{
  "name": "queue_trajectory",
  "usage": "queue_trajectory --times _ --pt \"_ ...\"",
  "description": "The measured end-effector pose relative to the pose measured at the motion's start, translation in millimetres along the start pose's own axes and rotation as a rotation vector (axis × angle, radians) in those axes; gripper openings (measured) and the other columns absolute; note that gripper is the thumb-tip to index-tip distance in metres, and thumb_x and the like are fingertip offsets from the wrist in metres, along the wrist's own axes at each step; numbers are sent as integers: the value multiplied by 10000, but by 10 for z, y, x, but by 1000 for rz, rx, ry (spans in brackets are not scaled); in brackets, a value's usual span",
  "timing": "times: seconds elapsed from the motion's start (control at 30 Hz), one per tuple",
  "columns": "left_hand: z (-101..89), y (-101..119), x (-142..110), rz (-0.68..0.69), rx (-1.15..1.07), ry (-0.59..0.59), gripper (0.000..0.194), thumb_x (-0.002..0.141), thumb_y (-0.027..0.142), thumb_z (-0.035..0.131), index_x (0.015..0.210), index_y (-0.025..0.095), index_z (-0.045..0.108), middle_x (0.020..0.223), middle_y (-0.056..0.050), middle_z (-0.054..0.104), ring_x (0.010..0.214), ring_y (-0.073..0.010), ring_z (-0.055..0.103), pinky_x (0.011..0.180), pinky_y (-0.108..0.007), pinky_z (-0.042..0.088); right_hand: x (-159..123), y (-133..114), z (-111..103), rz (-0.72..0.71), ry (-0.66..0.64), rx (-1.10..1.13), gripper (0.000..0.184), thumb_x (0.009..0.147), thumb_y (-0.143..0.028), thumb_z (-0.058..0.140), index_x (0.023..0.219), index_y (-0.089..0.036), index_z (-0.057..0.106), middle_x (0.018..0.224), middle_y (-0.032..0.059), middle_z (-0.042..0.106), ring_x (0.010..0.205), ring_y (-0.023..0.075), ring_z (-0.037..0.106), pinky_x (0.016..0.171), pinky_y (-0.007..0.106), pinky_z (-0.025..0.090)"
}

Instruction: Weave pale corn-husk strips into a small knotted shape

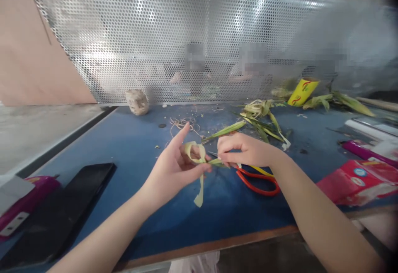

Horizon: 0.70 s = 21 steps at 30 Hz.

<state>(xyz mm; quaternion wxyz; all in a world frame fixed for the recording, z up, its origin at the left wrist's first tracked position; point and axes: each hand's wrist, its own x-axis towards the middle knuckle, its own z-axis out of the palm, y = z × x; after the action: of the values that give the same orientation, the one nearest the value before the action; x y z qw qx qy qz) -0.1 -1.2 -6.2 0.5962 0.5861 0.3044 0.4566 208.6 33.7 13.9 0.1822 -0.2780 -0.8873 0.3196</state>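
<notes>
A pale yellow-green leaf strip (199,169) is looped between both my hands above the blue table (130,140). My left hand (174,167) pinches the loop with thumb and fingers, its index finger stretched up. My right hand (245,150) is closed in a pinch on the strip's green end. One loose end of the strip hangs down toward the table. Red-handled scissors (258,179) lie on the table just under my right wrist.
A heap of green leaves (261,121) lies behind my hands. A black phone (68,206) and a magenta object (21,204) sit at left, red packaging (357,179) at right. A perforated metal screen (186,36) closes the back; people sit behind it.
</notes>
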Motion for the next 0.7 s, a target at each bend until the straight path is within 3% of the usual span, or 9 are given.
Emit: queue_trajectory --times 0.07,0.2,0.33,0.43,0.5,0.63,0.7 --pt "4 -10 -7 8 -16 -30 995 658 43 693 1433 254 105 800 23 624 711 -128 647 676 -279 563 0 -16 24 5 -4 37 255 876 -206 485 637 -144 548 697 9 545 722 122 508 715 249 395" --pt "22 5 -18 10 -8 -20 1065 653 42 696 1433 317 25 859 -2 620 646 -140 647 504 -237 561 21 -40 116 52 -50 184 115 882 -259 502 899 -160 559 804 10 568 725 121 511 666 244 400" --pt "33 38 -17 5 28 61 1141 650 54 698 1403 417 -77 1109 -77 576 637 -151 670 451 -239 566 102 -14 275 138 84 487 275 892 -319 502 1123 -189 431 786 1 585 699 116 549 629 240 420" --pt "26 58 -9 -36 45 49 1152 638 71 707 1397 436 -78 1268 -130 495 620 -148 679 440 -242 572 177 19 373 132 63 660 412 838 -250 591 1198 -188 400 737 -16 591 651 102 563 591 222 441" --pt "15 73 -8 -50 78 44 1144 640 84 711 1399 439 -68 1333 -152 446 620 -157 685 408 -226 560 211 28 404 122 78 710 410 825 -201 598 1193 -189 418 727 -20 594 607 92 560 558 214 457" --pt "-4 88 -17 -63 148 25 1054 701 121 672 1406 433 -45 1392 -157 395 648 -181 699 371 -203 535 233 14 413 146 82 751 114 853 -202 528 954 -152 507 632 -22 562 536 103 563 471 218 477" --pt "-8 83 -21 -70 168 16 1003 726 132 650 1409 433 -18 1402 -146 389 650 -180 701 370 -209 537 228 9 410 171 54 745 81 869 -209 492 920 -148 510 623 -18 555 499 98 551 406 192 435"
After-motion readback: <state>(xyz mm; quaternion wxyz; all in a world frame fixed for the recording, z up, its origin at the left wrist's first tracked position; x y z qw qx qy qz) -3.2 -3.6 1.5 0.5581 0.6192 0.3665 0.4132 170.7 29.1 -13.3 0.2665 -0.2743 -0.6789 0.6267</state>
